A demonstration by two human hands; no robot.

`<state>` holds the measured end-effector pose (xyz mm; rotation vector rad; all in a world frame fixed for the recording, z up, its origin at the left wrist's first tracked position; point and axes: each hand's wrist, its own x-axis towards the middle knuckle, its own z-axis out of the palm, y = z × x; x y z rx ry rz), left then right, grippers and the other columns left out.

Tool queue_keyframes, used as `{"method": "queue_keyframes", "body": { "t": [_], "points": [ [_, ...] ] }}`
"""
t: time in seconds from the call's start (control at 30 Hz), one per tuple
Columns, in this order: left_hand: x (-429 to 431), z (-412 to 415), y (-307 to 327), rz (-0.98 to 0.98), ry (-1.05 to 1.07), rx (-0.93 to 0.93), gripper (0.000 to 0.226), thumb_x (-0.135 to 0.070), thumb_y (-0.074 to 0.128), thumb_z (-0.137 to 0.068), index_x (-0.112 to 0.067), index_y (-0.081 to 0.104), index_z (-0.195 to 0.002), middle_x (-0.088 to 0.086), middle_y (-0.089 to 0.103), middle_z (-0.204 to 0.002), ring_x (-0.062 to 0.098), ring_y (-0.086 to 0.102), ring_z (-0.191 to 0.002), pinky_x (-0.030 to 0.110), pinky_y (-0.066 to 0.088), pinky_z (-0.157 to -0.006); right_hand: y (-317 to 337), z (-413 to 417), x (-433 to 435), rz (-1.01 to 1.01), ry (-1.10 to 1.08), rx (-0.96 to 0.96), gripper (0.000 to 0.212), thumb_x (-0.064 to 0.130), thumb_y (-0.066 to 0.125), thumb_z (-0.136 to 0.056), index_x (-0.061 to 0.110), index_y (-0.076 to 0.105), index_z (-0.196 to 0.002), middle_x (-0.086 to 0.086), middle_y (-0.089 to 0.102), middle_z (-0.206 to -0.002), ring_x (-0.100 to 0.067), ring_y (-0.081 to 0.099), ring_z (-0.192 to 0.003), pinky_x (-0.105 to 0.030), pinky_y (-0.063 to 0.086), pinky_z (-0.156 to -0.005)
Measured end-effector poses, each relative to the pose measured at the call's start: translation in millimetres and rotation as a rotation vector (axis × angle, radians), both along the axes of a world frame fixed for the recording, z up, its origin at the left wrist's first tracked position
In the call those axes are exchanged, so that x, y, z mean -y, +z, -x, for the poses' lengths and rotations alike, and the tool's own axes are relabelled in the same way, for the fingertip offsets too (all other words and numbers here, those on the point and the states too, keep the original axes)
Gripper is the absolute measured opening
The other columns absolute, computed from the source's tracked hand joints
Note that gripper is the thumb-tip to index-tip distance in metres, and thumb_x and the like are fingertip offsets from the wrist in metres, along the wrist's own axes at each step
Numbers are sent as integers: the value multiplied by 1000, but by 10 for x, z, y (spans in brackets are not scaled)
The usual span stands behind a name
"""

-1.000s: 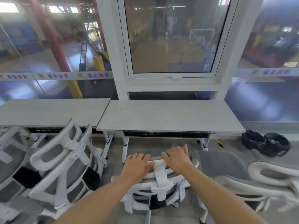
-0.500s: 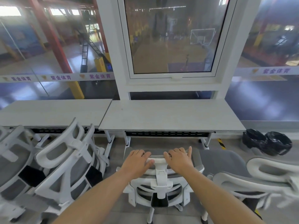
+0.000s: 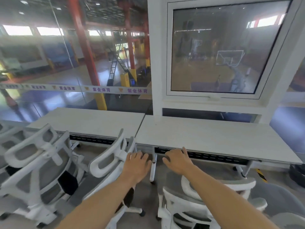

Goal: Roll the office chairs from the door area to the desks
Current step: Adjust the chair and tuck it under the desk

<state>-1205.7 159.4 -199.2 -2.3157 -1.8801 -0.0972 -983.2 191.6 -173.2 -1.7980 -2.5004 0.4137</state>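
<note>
**First voice:** How are the hands shown?

**Second voice:** Two bare forearms are seen reaching forward from the bottom edge. The left hand (image 3: 137,164) is held palm down with its fingers loosely spread, and nothing is gripped. It is placed just beside the white headrest of the middle chair (image 3: 105,161); whether contact is made cannot be told. The right hand (image 3: 179,161) is likewise held relaxed and empty, its forefinger pointed towards the front edge of the right counter (image 3: 214,138).

**First voice:** And where are the office chairs found?

**Second voice:** White-framed chairs with grey mesh are seen along the counters. The near chair (image 3: 242,185) is found under the right forearm, in front of the right counter. The middle chair is tilted, at the seam where the right counter is met by the left counter (image 3: 92,119). The far-left chair (image 3: 47,151) is tilted too, in front of the left counter. A white-framed window (image 3: 214,50) is set above the right counter.
</note>
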Motion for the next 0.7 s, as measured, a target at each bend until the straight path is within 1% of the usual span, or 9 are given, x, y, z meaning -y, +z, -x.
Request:
{"method": "queue_keyframes", "body": {
  "t": [0.1,0.2,0.27,0.33,0.4,0.47,0.6,0.67,0.7],
  "points": [
    [-137,666,-21,-26,61,-14,50,-47,31,-97,-20,69,-116,5,70,-110,30,64,-104,52,48,-94,34,687,-200,-1,35,-7,39,48,34,-102,25,62,-115,-2,61,-131,-26,47,-132,-57,10,-122],
    [-302,1226,-46,-21,111,-15,49,-46,31,-97,-18,67,-116,7,69,-109,33,63,-100,51,48,-92,81,1293,-396,-21,73,-9,32,45,35,-102,26,61,-99,-1,65,-119,-26,53,-121,-57,19,-120],
    [-403,1497,-83,-6,142,16,49,-45,31,-96,-18,65,-116,8,68,-106,33,60,-97,49,47,-89,84,1636,-532,-52,101,-1,30,42,34,-101,26,54,-86,0,63,-105,-26,55,-110,-56,25,-116],
    [-481,1682,-133,8,159,39,52,-46,27,-95,-18,63,-120,6,66,-109,31,57,-99,46,45,-88,66,1929,-703,-66,123,7,32,41,33,-100,23,58,-91,1,64,-106,-26,55,-110,-53,27,-115],
    [-561,1818,-191,4,173,67,60,-50,19,-94,-19,56,-131,3,61,-120,27,55,-109,43,42,-93,26,2181,-900,-36,144,2,38,40,33,-100,21,64,-111,-2,64,-119,-27,53,-118,-50,24,-117],
    [-646,1911,-255,7,198,90,68,-54,11,-94,-19,51,-136,2,59,-126,26,54,-114,41,42,-95,-33,2389,-1124,-41,184,-14,43,39,33,-102,21,62,-126,-4,62,-127,-27,49,-125,-49,25,-117],
    [-804,1987,-428,47,223,110,80,-60,-3,-89,-18,45,-137,1,61,-122,25,60,-106,39,46,-86,-143,2740,-1566,-54,270,-21,40,34,33,-103,18,65,-120,-3,65,-123,-26,52,-120,-44,32,-111],
    [-880,2021,-508,37,207,126,76,-62,-1,-91,-19,45,-135,0,60,-121,25,61,-103,38,49,-78,-210,2893,-1806,-22,290,-2,45,41,29,-98,25,66,-118,1,65,-124,-24,53,-118,-48,36,-108],
    [-909,2041,-540,24,196,131,75,-63,2,-93,-19,46,-134,0,60,-118,25,61,-101,37,49,-73,-284,2958,-1949,-10,284,8,47,46,25,-94,30,66,-112,4,66,-119,-23,53,-116,-49,42,-103]
  ]
}}
